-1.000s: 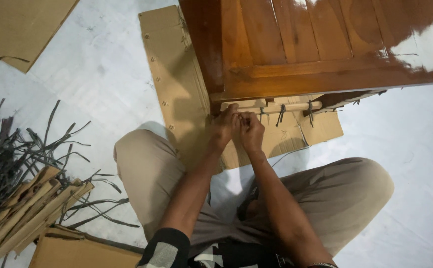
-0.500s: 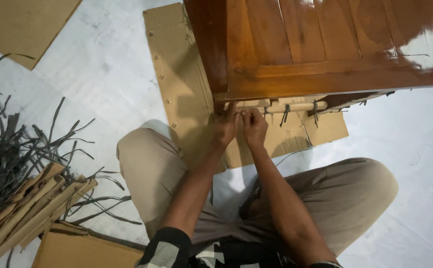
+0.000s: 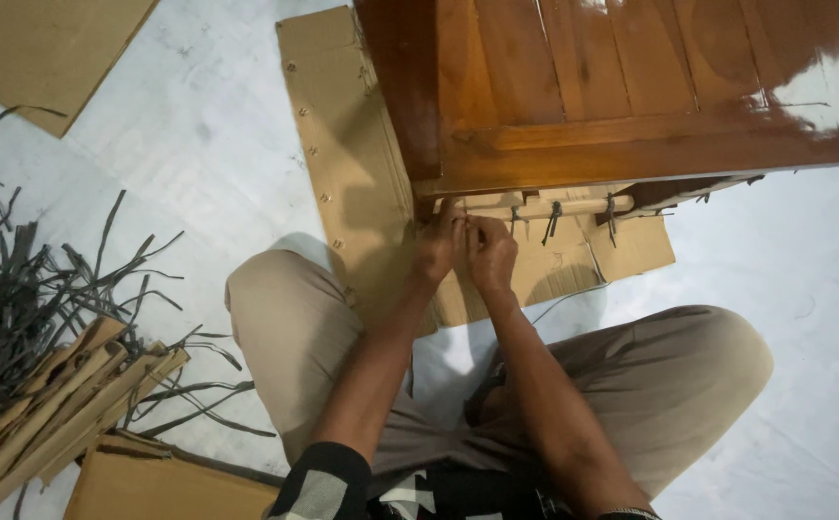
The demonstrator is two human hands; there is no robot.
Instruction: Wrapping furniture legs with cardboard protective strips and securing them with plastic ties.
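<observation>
A glossy brown wooden furniture piece (image 3: 621,106) stands on flattened cardboard (image 3: 347,164). Under its front edge runs a cardboard-wrapped rail (image 3: 573,206) tied with dark straps (image 3: 554,220). My left hand (image 3: 438,246) and my right hand (image 3: 490,252) meet at the rail's left end, fingertips pinched together on a strap there. The strap itself is mostly hidden by my fingers. My bent knees in beige trousers frame both forearms.
A heap of dark plastic straps (image 3: 25,289) lies at the left, with rolled cardboard strips (image 3: 53,414) on it. A cardboard box (image 3: 159,486) sits at the bottom left, another cardboard sheet (image 3: 34,48) at the top left. White floor (image 3: 804,279) spreads to the right.
The view shifted slightly between the first frames. My hands stay at the rail's left end, the right hand dropping a little lower than half a second ago.
</observation>
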